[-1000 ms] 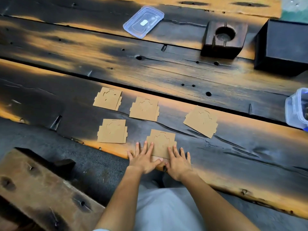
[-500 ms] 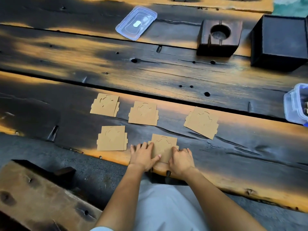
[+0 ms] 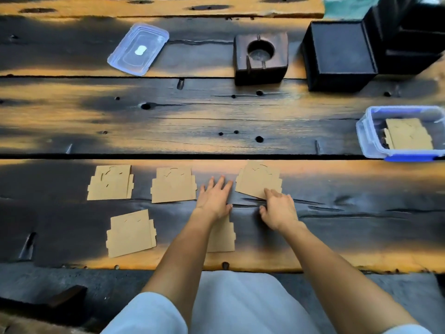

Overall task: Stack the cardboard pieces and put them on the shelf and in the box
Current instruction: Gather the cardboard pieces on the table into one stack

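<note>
Table (image 3: 216, 121): dark charred planks before me, knot holes & cracks thru-out.
Light: warm orange patches across wood, rest in shadow.
Floor (image 3: 36, 276): dark grey, below table's near edge.

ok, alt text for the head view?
A person's right hand touches the near corner of a cardboard piece on a dark wooden table, the left hand flat beside it. Four more pieces lie nearby, one partly under the left forearm; a clear plastic box at right holds more cardboard.
</note>
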Action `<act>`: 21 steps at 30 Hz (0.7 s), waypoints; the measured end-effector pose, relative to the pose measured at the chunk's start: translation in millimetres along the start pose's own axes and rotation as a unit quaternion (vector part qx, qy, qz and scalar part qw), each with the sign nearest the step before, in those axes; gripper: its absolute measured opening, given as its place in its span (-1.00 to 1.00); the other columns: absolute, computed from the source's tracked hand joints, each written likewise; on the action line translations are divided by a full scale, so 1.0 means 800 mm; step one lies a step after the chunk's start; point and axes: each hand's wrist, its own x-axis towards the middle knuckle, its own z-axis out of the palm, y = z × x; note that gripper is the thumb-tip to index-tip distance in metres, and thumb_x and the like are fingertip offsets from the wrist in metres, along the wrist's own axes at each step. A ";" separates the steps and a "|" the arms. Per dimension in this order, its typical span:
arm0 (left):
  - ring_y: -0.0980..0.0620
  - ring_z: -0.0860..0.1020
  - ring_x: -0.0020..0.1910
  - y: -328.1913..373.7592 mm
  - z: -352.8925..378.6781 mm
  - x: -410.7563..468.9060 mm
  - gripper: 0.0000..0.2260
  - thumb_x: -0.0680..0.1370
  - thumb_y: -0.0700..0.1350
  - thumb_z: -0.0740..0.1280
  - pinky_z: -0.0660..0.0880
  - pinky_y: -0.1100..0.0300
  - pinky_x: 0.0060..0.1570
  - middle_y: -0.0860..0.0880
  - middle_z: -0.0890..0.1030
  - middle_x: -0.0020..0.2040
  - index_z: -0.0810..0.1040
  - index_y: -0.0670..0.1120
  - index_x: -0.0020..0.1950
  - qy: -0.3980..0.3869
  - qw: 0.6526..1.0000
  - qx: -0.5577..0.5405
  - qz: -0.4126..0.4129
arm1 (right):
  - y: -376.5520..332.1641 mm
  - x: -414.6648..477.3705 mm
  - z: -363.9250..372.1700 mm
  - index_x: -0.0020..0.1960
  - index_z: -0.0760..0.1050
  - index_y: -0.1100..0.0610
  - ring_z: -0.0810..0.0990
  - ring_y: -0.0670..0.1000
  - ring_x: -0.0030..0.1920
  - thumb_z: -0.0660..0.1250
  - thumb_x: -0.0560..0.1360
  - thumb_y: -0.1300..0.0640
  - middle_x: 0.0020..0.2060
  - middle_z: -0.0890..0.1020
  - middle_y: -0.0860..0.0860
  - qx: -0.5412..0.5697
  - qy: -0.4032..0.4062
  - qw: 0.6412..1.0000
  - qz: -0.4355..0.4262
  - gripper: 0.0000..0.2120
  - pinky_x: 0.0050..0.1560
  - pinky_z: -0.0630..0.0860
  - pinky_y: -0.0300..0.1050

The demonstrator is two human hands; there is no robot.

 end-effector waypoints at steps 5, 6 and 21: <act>-0.26 -0.07 0.71 0.022 -0.017 0.038 -0.18 0.64 0.04 0.40 0.07 -0.27 0.63 -0.07 -0.07 0.75 -0.06 0.06 0.73 -0.013 0.999 0.018 0.024 | 0.029 0.020 -0.016 0.50 0.22 0.12 0.40 0.24 0.40 0.32 0.56 -0.02 0.47 0.37 0.19 -0.005 -0.019 1.000 0.021 -0.42 0.44 0.28 0.12; -0.26 -0.09 0.71 0.026 -0.019 0.044 -0.16 0.64 0.03 0.42 0.08 -0.27 0.62 -0.07 -0.08 0.75 -0.07 0.08 0.73 -0.016 0.999 0.019 0.029 | 0.033 0.023 -0.016 0.52 0.19 0.11 0.36 0.25 0.44 0.33 0.56 -0.02 0.52 0.30 0.21 0.000 -0.023 0.999 0.024 -0.39 0.47 0.25 0.13; -0.25 -0.14 0.71 0.033 -0.015 0.100 -0.11 0.62 0.05 0.43 0.03 -0.25 0.63 -0.06 -0.15 0.75 -0.15 0.15 0.73 -0.055 0.996 0.055 0.038 | 0.042 0.080 -0.005 0.66 -0.16 -0.03 -0.20 0.28 0.63 0.36 0.59 0.04 0.64 -0.17 0.23 0.032 -0.067 0.997 0.004 -0.13 0.60 0.00 0.16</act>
